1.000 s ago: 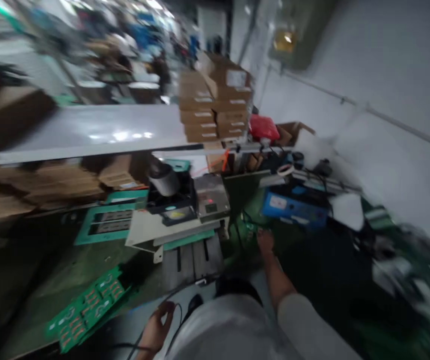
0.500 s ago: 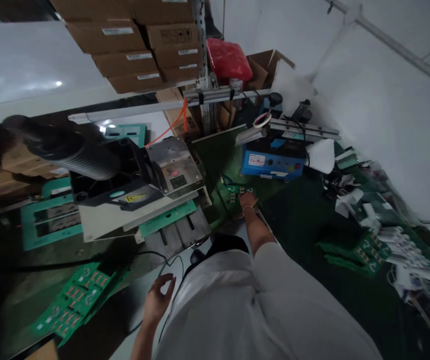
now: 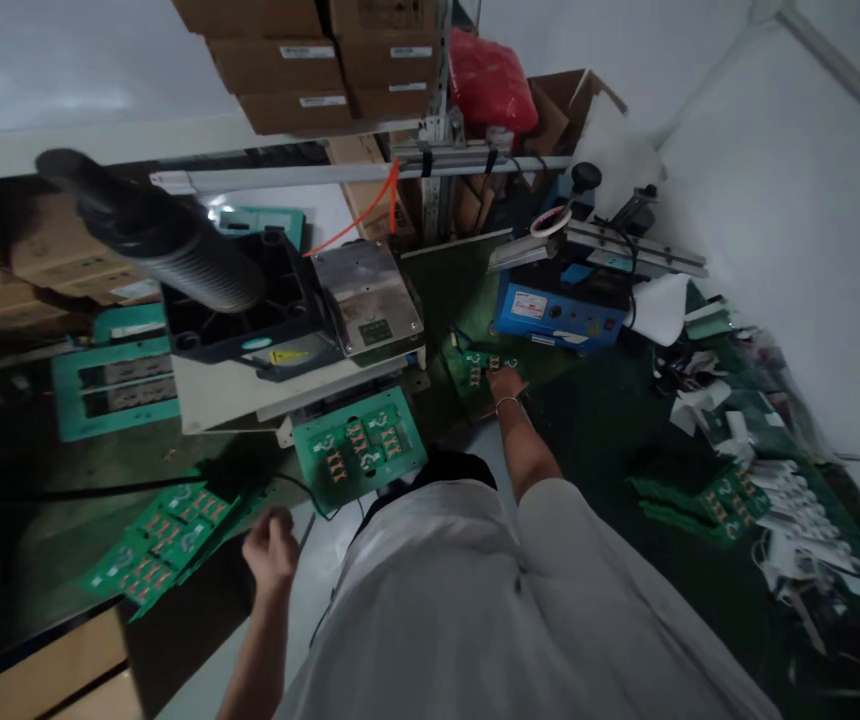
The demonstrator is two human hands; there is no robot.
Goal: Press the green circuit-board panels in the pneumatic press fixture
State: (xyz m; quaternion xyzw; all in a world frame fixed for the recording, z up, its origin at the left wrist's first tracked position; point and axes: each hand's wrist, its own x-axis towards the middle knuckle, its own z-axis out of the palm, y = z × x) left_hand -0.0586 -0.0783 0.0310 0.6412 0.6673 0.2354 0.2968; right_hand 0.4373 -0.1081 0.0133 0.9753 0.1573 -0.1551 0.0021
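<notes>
My right hand (image 3: 506,384) reaches forward to a green circuit board (image 3: 476,368) on the green bench, its fingers closed at the board's near right edge. My left hand (image 3: 272,548) hangs left of my body with curled fingers; whether anything is inside is hidden. To its left lies a stack of green boards (image 3: 164,540). Between my hands, a green fixture (image 3: 359,447) bearing boards with copper-coloured parts sits in front of the press machine (image 3: 371,297).
A blue machine (image 3: 557,312) stands at the back of the bench. More green boards (image 3: 730,505) and white parts (image 3: 805,510) lie at the right. A cardboard box (image 3: 55,670) is at the lower left. A black cable crosses the left side.
The fixture has come out from under the press, showing its boards. My left hand has moved left and its fingers have closed. My right hand remains at the board. The view has shifted.
</notes>
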